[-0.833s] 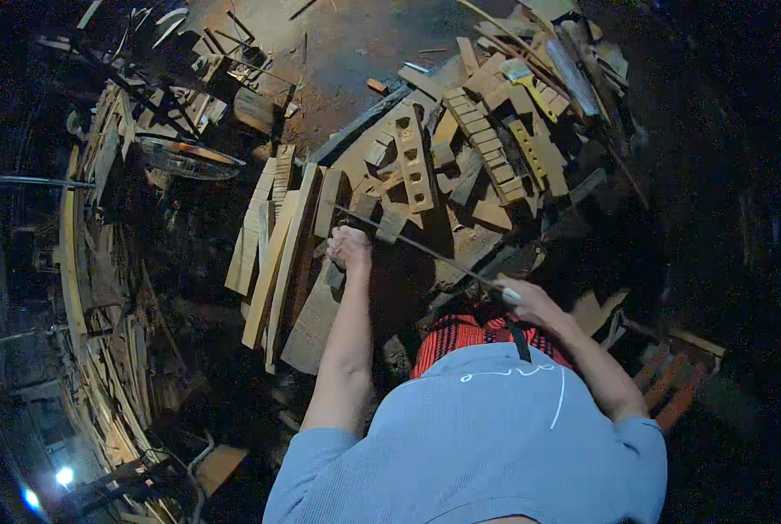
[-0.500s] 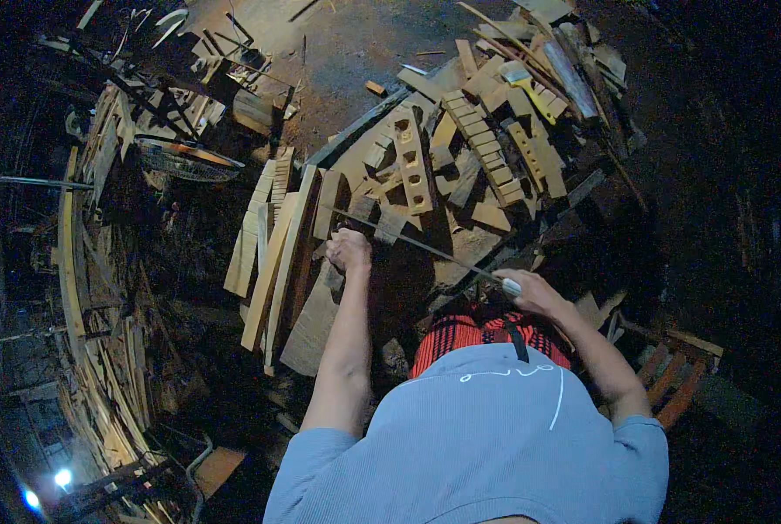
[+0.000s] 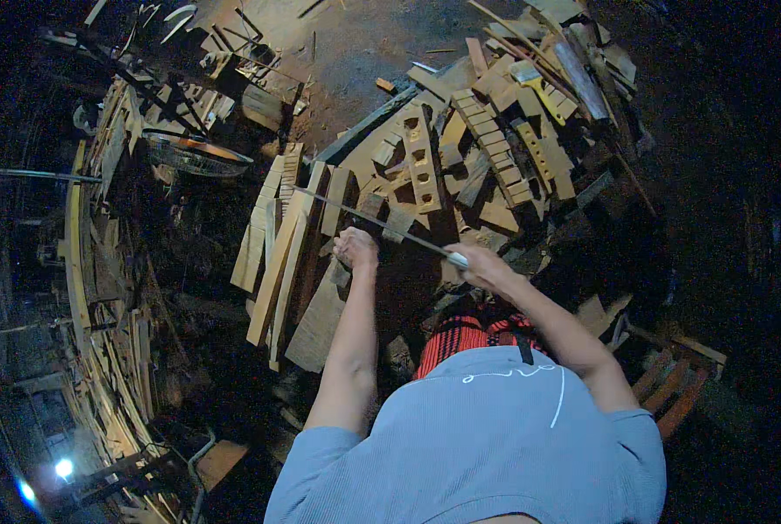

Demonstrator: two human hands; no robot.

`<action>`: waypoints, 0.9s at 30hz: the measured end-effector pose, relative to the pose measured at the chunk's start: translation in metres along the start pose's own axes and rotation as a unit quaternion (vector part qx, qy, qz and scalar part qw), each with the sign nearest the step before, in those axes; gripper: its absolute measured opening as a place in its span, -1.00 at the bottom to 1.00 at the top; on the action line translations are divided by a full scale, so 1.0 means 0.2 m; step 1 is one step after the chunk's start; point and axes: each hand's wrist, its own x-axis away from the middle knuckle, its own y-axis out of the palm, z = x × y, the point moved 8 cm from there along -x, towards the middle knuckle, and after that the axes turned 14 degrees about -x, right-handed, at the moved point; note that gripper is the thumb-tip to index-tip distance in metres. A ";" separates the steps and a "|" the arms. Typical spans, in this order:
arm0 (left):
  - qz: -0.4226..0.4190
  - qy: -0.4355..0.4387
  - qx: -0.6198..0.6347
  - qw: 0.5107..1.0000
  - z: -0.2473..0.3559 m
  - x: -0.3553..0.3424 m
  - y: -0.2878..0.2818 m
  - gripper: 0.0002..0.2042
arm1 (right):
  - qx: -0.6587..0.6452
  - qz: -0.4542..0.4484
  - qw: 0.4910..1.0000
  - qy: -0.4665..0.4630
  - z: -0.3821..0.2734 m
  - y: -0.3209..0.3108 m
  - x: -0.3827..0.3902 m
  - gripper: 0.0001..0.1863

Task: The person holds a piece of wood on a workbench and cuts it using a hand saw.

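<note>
My right hand (image 3: 485, 267) is wrapped round the pale handle of a handsaw (image 3: 382, 224), at the middle of the view. Its long, thin blade appears nearly edge-on, pointing away to the upper left, and its teeth cannot be made out. The blade passes just beyond my left hand (image 3: 355, 248), which is closed in a fist. What those fingers grip is hidden in the shadow beneath them. Close beside that hand, a wide board (image 3: 318, 321) slopes toward me, and a shorter wooden block (image 3: 336, 203) stands just beyond.
Long boards (image 3: 279, 271) lean to the left. Ahead is a pile of offcuts, with a block with square holes (image 3: 421, 162), a notched strip (image 3: 493, 144) and a yellow-handled brush (image 3: 543, 92). A round fan guard (image 3: 196, 157) lies farther left, and a slatted wooden seat (image 3: 674, 384) stands at the right.
My right hand has pushed forward and left, and the saw blade's tip now reaches over the leaning boards. My left hand stays closed in nearly the same place. The view has shifted slightly.
</note>
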 end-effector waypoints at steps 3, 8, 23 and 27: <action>-0.032 -0.021 0.053 0.998 -0.01 0.01 -0.06 -0.84 | 0.021 0.010 0.999 0.033 0.10 -0.09 0.23 -0.37; -0.071 -0.031 0.102 0.992 -0.02 0.01 -0.15 -0.85 | 0.016 -0.004 0.995 0.095 0.17 -0.23 0.58 -0.33; -0.040 -0.052 0.063 0.996 0.00 -0.02 0.05 -0.77 | -0.065 -0.016 0.997 0.045 0.08 0.03 -0.03 -0.37; -0.054 -0.030 0.056 0.997 0.00 -0.01 0.02 -0.77 | -0.074 -0.019 0.995 0.062 0.07 0.04 -0.05 -0.44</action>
